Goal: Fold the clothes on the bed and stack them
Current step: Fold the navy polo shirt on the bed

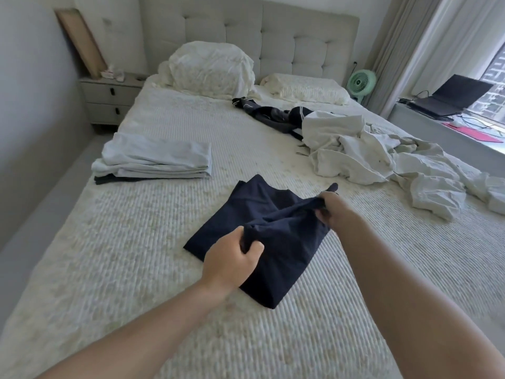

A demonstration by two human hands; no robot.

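- The folded stack (153, 160) lies near the left edge of the bed (136, 269), pale pieces over a dark one; it seems kept there so the middle stays free for folding.
- The left hand (232, 262) is curled round a gathered fold at the near side of the navy garment (273, 228), knuckles up, forearm reaching in from the foot of the bed.
- The garment lies mid-bed, partly folded, its lower layer flat while the top edge is lifted, probably to carry it over.
- The right hand (332, 207) pinches the same edge further right, fingers bunched on the cloth, arm stretched long.
- Unfolded white clothes (369, 154) and a dark striped piece (273, 113) wait toward the right edge and the head of the bed.
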